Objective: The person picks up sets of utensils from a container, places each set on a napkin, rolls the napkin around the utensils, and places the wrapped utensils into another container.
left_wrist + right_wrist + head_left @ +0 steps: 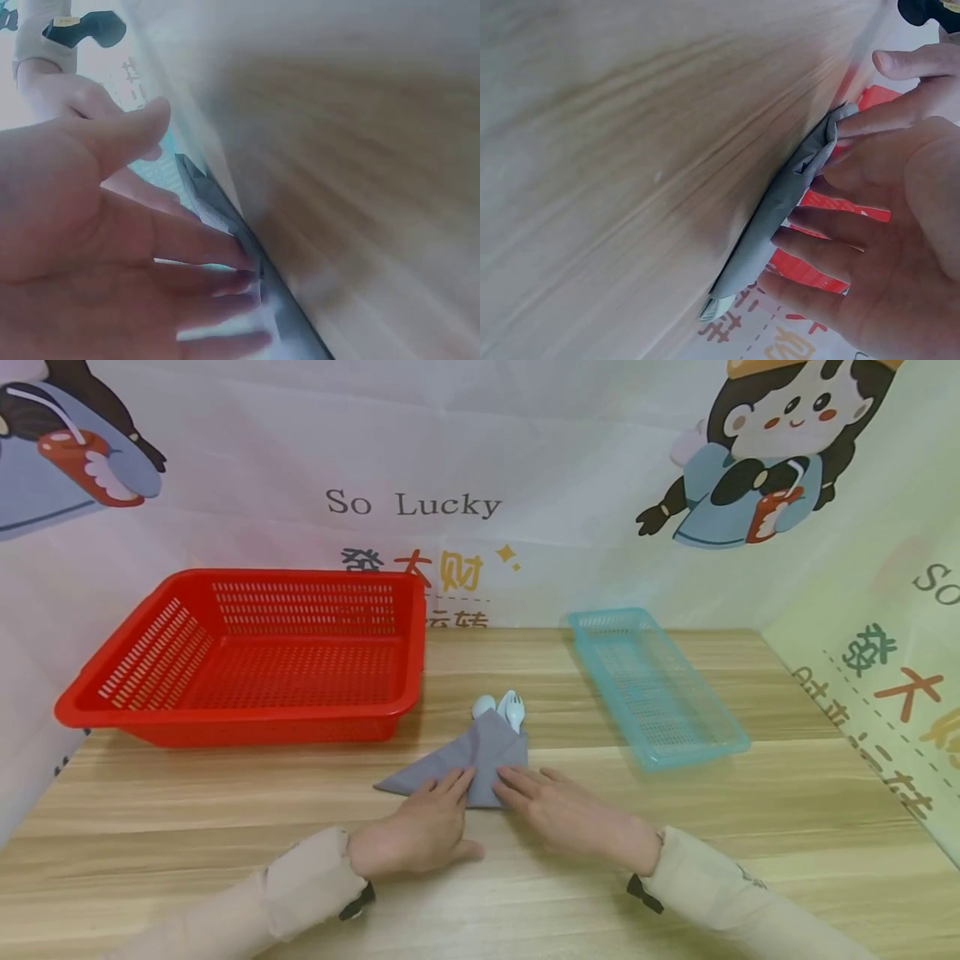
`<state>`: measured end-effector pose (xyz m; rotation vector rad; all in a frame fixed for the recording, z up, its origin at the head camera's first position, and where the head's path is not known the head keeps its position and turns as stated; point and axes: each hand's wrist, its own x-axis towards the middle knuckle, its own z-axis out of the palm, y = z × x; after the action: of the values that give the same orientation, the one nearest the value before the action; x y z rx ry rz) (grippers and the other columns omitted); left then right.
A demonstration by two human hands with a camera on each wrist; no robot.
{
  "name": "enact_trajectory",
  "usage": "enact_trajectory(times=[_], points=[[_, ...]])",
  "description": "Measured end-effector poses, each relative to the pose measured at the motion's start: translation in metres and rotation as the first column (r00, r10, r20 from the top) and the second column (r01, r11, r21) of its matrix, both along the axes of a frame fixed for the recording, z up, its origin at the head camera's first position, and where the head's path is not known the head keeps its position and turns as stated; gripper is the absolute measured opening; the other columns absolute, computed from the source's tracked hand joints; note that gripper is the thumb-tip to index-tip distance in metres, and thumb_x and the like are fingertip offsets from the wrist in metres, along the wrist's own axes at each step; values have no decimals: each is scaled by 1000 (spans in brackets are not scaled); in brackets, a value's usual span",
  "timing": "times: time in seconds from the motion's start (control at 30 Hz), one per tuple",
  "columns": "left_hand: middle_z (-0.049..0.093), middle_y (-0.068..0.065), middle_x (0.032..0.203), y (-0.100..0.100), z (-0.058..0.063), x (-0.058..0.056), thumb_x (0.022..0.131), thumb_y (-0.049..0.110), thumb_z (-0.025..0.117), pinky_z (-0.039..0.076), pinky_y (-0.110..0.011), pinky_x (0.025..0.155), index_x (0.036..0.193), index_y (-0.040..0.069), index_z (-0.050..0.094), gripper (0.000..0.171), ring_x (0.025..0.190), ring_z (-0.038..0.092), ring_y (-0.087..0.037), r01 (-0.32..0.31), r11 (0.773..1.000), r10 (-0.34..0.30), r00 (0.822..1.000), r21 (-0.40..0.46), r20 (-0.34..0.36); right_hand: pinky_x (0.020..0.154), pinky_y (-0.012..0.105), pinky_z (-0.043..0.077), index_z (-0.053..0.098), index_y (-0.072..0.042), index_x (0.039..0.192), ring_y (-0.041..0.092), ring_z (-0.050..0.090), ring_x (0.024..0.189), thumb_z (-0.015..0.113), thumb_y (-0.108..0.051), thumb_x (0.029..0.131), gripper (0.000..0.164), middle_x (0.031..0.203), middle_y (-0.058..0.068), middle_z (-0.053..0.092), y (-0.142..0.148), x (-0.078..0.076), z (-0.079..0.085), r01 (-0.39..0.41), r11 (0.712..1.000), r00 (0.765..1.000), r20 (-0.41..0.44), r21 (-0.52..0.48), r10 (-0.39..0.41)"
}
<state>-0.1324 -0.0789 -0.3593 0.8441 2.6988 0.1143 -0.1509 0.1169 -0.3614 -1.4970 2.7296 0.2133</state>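
Observation:
A grey cloth napkin (480,760) lies folded on the table, one pointed flap stretching left. From under its upper edge stick the pale heads of a spoon (484,704) and a fork (514,708). My left hand (420,827) rests with extended fingers on the napkin's lower left part. On its right side lie the fingertips of my right hand (573,818), also extended. In the left wrist view, straight fingers meet the napkin (292,307) edge-on. The right wrist view shows the napkin (769,225) as a thick fold, with cutlery peeking from its far end.
A large red plastic basket (255,718) stands at the back left of the wooden table (225,810). Behind the right hand lies a shallow light-blue basket (693,752). A printed cloth backdrop (525,460) closes off the back and sides.

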Motion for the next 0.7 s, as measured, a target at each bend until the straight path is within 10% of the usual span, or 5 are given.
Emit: enact_trajectory(times=[0.23, 0.7], points=[[27, -30, 137, -3, 0, -2, 87, 38, 54, 30, -40, 101, 128, -16, 33, 71, 125, 33, -35, 14, 993, -18, 999, 116, 28, 93, 41, 40, 44, 0, 128, 27, 40, 122, 67, -13, 75, 59, 134, 17, 40, 0, 0, 1, 1, 1000, 1000, -11, 24, -1], [16, -25, 143, 5, -3, 2, 85, 46, 52, 21, -47, 105, 136, -9, 21, 82, 133, 13, -36, -72, 997, 69, 991, 19, 115, 91, 40, 42, 47, 0, 126, 27, 44, 119, 70, -19, 73, 61, 131, 16, 44, -2, -2, 2, -8, 999, 999, -38, 35, 10]])
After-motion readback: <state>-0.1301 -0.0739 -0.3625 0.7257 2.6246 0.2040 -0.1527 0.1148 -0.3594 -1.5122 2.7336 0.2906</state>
